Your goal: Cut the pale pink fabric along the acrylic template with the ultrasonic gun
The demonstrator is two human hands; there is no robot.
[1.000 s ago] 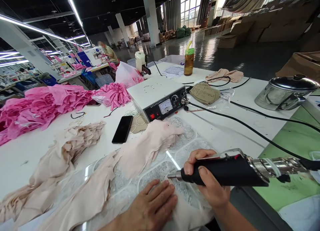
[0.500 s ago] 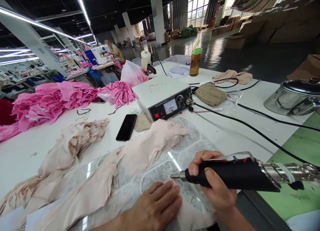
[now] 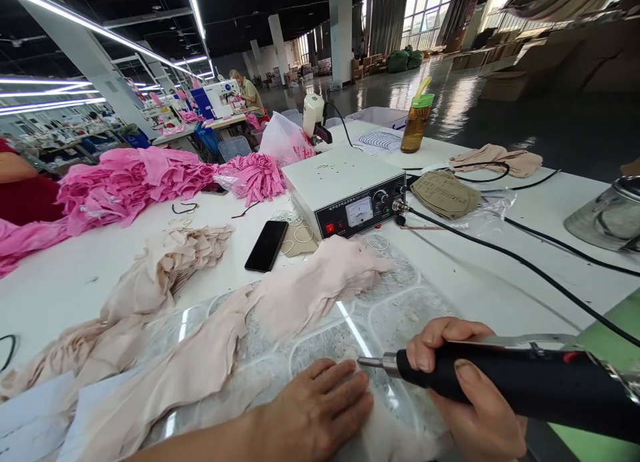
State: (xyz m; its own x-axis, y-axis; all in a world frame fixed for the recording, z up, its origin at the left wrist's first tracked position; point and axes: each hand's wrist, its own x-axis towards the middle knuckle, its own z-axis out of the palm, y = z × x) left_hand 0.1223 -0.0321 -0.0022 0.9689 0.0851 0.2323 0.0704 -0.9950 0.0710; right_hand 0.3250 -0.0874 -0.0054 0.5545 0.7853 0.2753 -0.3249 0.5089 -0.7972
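My right hand [image 3: 473, 382] is wrapped round the black handle of a handheld ultrasonic welding tool [image 3: 540, 385]. Its narrow metal tip points left, close by the index fingertip of my left hand [image 3: 320, 405]. That left hand lies palm down with its fingers stretched out, pressing on a thin beige fabric piece [image 3: 395, 432]; whether the tip touches the fabric I cannot tell. Under the fabric is a clear plastic sheet [image 3: 400, 315] with curved outlines. Just beyond my left hand rest a stack of beige fabric pieces [image 3: 320, 282] and another beige pile [image 3: 185, 375].
A control box [image 3: 345, 189] with a dial stands behind, its black cable [image 3: 500, 249] running right. Nearby are a phone [image 3: 267, 246], brown templates [image 3: 445, 194], a bottle [image 3: 417, 125] and a metal pot [image 3: 605, 212]. Pink fabric [image 3: 135, 185] and a person's red sleeve [image 3: 25, 195] are left.
The view has swung slightly left. My right hand and the welding tool have shifted right, the tip moving a little along the left fingertips. My left hand stays flat on the fabric.
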